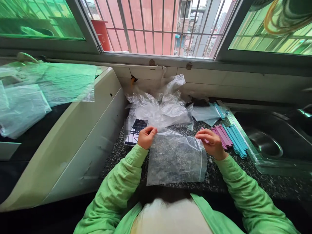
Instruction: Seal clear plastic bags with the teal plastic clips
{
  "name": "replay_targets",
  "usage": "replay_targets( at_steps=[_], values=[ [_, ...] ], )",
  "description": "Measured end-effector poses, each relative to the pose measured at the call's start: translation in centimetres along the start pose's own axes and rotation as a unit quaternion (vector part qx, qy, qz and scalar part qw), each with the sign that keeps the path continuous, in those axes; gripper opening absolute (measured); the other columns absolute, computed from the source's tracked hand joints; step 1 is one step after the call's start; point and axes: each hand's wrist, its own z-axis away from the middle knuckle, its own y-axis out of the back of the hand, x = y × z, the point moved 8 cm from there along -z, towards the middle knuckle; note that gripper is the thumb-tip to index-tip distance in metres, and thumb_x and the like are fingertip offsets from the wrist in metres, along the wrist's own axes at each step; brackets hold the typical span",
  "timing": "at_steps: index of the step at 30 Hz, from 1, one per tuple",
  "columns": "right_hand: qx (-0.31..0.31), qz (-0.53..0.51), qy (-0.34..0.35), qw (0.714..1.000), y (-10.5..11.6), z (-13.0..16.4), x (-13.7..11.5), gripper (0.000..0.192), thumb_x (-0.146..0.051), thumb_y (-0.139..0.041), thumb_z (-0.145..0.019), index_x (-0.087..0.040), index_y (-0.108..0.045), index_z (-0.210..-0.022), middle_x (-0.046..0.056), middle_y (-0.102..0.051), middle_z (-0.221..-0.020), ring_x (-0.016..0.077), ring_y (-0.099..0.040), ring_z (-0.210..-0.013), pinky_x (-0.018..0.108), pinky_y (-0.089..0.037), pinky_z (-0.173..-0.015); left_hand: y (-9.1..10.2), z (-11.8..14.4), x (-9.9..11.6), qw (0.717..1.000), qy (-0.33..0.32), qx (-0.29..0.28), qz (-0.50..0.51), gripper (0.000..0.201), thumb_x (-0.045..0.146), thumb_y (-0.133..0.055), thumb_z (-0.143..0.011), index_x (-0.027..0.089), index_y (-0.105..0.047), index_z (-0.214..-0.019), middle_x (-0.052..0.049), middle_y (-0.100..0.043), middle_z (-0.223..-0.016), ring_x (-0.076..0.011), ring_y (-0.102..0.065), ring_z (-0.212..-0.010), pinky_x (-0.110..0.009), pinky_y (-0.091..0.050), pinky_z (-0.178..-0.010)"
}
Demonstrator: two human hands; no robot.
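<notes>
A clear plastic bag (175, 159) lies flat on the dark speckled counter (243, 169) in front of me. My left hand (146, 136) pinches its top left corner. My right hand (212, 142) pinches the top right corner, so the upper edge stretches between both hands. Just right of my right hand lie several pink clip sticks (222, 136) and several blue clip sticks (236, 139). Both sleeves are light green.
A crumpled heap of clear bags (161, 105) sits behind the held bag, with a phone (136, 131) at its left. A white appliance (73, 136) with plastic sheets on top stands left. A steel sink (270, 139) is at the right. A barred window is ahead.
</notes>
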Motion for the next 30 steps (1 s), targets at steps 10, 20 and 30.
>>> replay_targets(
  at_steps=[10, 20, 30],
  values=[
    [0.042, 0.061, 0.015, 0.997, 2.5, 0.5, -0.1, 0.014, -0.013, -0.057, -0.072, -0.024, -0.065, -0.076, 0.004, -0.062, -0.074, 0.0156, -0.059, -0.070, 0.031, -0.050, -0.061, 0.5, 0.0, -0.1, 1.000, -0.009, 0.023, -0.007, 0.027, 0.040, -0.058, -0.064, 0.015, -0.056, -0.056, 0.004, -0.046, -0.047, -0.0068, -0.038, -0.045, -0.020, -0.031, -0.045],
    [0.081, 0.050, -0.022, 0.995, 3.0, 1.0, 0.7, 0.012, -0.013, -0.059, -0.070, -0.023, -0.063, -0.076, 0.003, -0.062, -0.076, 0.0151, -0.058, -0.071, 0.031, -0.049, -0.063, 1.0, 0.3, -0.3, 0.999, -0.024, 0.046, -0.002, 0.030, 0.044, -0.057, -0.067, 0.015, -0.055, -0.060, 0.004, -0.043, -0.046, -0.0057, -0.033, -0.043, -0.019, -0.026, -0.041],
    [0.069, 0.027, -0.069, 0.995, 2.5, 1.1, 2.2, 0.008, -0.014, -0.058, -0.072, -0.020, -0.063, -0.073, 0.004, -0.062, -0.075, 0.0147, -0.059, -0.072, 0.028, -0.048, -0.059, 1.1, 0.4, -0.3, 0.998, -0.033, 0.056, -0.008, 0.029, 0.044, -0.056, -0.069, 0.016, -0.056, -0.060, 0.004, -0.042, -0.046, -0.0067, -0.034, -0.043, -0.020, -0.027, -0.042]
  ],
)
